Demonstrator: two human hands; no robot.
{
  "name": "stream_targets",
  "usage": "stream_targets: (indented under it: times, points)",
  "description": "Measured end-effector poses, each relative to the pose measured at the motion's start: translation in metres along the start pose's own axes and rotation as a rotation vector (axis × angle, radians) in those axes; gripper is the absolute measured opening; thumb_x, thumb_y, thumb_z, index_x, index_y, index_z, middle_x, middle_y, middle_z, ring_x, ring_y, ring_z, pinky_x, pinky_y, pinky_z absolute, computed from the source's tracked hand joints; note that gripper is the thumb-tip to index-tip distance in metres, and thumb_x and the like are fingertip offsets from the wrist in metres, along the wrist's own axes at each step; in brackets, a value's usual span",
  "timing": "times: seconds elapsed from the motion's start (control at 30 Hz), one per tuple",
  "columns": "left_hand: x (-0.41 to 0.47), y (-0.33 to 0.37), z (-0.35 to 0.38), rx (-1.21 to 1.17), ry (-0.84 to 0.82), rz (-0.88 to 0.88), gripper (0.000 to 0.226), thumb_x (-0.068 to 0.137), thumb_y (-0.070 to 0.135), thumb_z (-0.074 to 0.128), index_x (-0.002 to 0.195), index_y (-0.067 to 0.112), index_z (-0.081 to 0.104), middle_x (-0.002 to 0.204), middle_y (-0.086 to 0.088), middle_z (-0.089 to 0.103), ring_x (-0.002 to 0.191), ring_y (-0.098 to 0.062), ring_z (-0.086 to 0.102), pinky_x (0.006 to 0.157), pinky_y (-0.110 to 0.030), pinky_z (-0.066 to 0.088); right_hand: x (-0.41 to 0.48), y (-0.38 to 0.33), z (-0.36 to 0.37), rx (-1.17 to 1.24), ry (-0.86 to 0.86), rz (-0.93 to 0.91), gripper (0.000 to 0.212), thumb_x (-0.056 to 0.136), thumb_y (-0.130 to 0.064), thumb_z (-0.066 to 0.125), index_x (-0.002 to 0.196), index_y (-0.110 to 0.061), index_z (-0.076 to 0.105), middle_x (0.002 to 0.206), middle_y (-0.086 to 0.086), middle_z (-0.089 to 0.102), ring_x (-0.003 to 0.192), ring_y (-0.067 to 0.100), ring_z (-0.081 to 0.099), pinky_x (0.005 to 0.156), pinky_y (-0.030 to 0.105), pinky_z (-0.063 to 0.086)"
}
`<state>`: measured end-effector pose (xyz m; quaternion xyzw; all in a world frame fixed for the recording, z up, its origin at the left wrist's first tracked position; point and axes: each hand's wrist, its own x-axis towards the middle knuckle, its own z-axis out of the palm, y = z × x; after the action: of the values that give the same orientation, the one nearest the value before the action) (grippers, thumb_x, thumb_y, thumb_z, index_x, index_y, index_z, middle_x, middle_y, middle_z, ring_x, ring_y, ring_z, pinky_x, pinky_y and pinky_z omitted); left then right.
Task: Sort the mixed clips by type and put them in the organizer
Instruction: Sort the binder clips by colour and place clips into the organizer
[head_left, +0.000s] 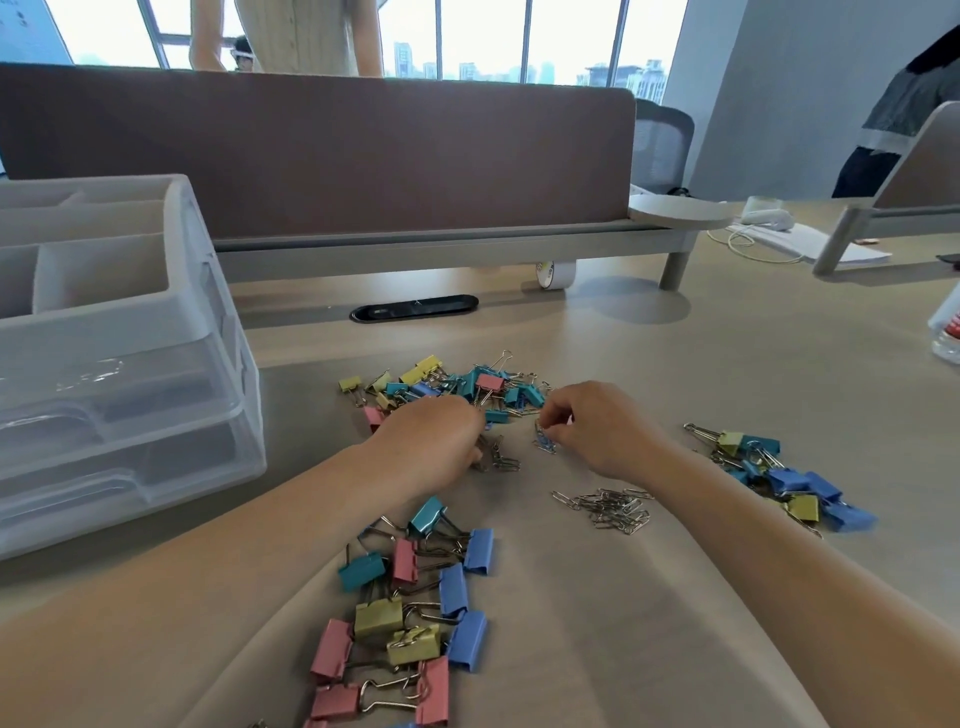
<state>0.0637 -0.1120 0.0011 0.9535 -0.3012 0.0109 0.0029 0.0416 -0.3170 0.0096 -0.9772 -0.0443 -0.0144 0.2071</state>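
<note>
A mixed heap of coloured binder clips and paper clips (457, 387) lies on the desk ahead of me. My left hand (431, 441) rests at its near edge, fingers curled over several silver paper clips (496, 457). My right hand (597, 426) pinches a blue paper clip (543, 439) just above the desk. A pile of large binder clips (410, 608) lies near me, a pile of silver paper clips (608, 506) lies under my right forearm, and a pile of small binder clips (779, 478) sits at the right. The clear organizer (119, 353) stands at the left.
A brown desk divider (322, 156) runs across the back. A tape roll (555, 274) and a black cable grommet (414, 307) lie beneath it. A plastic bottle (946, 332) stands at the right edge. People stand behind the divider and at the far right.
</note>
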Motion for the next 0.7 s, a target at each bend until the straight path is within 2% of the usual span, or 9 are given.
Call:
stream_targets:
  times: [0.1, 0.17, 0.23, 0.3, 0.33, 0.4, 0.5, 0.6, 0.7]
  points:
    - [0.001, 0.001, 0.003, 0.024, -0.020, -0.018, 0.021, 0.095, 0.023, 0.054, 0.085, 0.009, 0.066, 0.080, -0.008, 0.062, 0.070, -0.021, 0.061, 0.060, -0.031, 0.041, -0.003, -0.002, 0.002, -0.008, -0.011, -0.011, 0.015, 0.089, -0.019, 0.063, 0.089, -0.033, 0.069, 0.096, -0.010, 0.066, 0.088, 0.012, 0.058, 0.072, 0.026, 0.045]
    - [0.001, 0.001, 0.006, 0.043, -0.001, -0.001, 0.022, 0.095, 0.024, 0.054, 0.082, 0.011, 0.066, 0.079, -0.007, 0.060, 0.069, -0.022, 0.060, 0.061, -0.031, 0.036, -0.006, -0.006, 0.004, -0.026, -0.019, -0.036, 0.016, 0.092, -0.022, 0.062, 0.103, -0.028, 0.072, 0.104, -0.009, 0.067, 0.089, 0.010, 0.056, 0.075, 0.024, 0.043]
    - [0.000, 0.001, 0.010, 0.058, 0.039, 0.052, 0.021, 0.096, 0.026, 0.053, 0.085, 0.014, 0.067, 0.081, -0.004, 0.055, 0.071, -0.021, 0.057, 0.069, -0.031, 0.034, -0.007, -0.009, 0.006, -0.041, -0.021, -0.054, 0.018, 0.094, -0.024, 0.061, 0.108, -0.026, 0.072, 0.108, -0.008, 0.069, 0.088, 0.008, 0.056, 0.076, 0.023, 0.043]
    - [-0.003, 0.003, 0.012, 0.001, 0.059, 0.110, 0.018, 0.097, 0.025, 0.052, 0.089, 0.017, 0.067, 0.083, 0.001, 0.048, 0.072, -0.018, 0.053, 0.078, -0.032, 0.040, -0.008, -0.010, 0.006, -0.054, -0.015, -0.050, 0.019, 0.094, -0.025, 0.060, 0.109, -0.026, 0.071, 0.110, -0.007, 0.069, 0.089, 0.009, 0.057, 0.076, 0.023, 0.045]
    - [-0.005, 0.004, 0.012, -0.037, 0.056, 0.133, 0.017, 0.097, 0.024, 0.052, 0.094, 0.019, 0.068, 0.084, 0.003, 0.044, 0.074, -0.017, 0.051, 0.076, -0.031, 0.041, -0.007, -0.010, 0.006, -0.056, -0.013, -0.043, 0.018, 0.094, -0.025, 0.060, 0.109, -0.026, 0.071, 0.110, -0.007, 0.068, 0.090, 0.009, 0.058, 0.077, 0.024, 0.045]
    - [-0.009, 0.008, 0.010, -0.095, 0.039, 0.162, 0.020, 0.097, 0.023, 0.052, 0.107, 0.023, 0.069, 0.088, 0.004, 0.041, 0.079, -0.016, 0.049, 0.065, -0.028, 0.034, -0.007, -0.008, 0.005, -0.044, -0.012, -0.031, 0.017, 0.093, -0.025, 0.062, 0.107, -0.027, 0.071, 0.111, -0.006, 0.068, 0.093, 0.011, 0.059, 0.079, 0.026, 0.047]
    - [-0.013, 0.015, 0.004, -0.184, 0.029, 0.176, 0.030, 0.098, 0.021, 0.054, 0.122, 0.032, 0.066, 0.094, 0.006, 0.046, 0.087, -0.012, 0.048, 0.068, -0.027, 0.033, -0.007, -0.006, 0.005, -0.038, -0.015, -0.031, 0.015, 0.092, -0.025, 0.063, 0.104, -0.028, 0.072, 0.109, -0.007, 0.069, 0.094, 0.011, 0.060, 0.080, 0.027, 0.048]
    - [-0.016, 0.020, -0.001, -0.286, 0.023, 0.182, 0.029, 0.097, 0.019, 0.056, 0.118, 0.032, 0.070, 0.094, 0.012, 0.048, 0.089, -0.006, 0.047, 0.076, -0.023, 0.037, -0.010, -0.005, 0.004, -0.030, -0.031, -0.050, 0.015, 0.092, -0.025, 0.063, 0.104, -0.028, 0.072, 0.109, -0.007, 0.068, 0.095, 0.011, 0.060, 0.081, 0.026, 0.048]
    - [-0.018, 0.021, -0.005, -0.335, 0.075, 0.135, 0.023, 0.097, 0.016, 0.055, 0.109, 0.026, 0.073, 0.096, 0.014, 0.057, 0.092, -0.005, 0.054, 0.080, -0.020, 0.039, -0.014, -0.006, 0.004, -0.046, -0.062, -0.085, 0.017, 0.093, -0.025, 0.063, 0.107, -0.027, 0.073, 0.110, -0.006, 0.068, 0.098, 0.012, 0.060, 0.082, 0.025, 0.047]
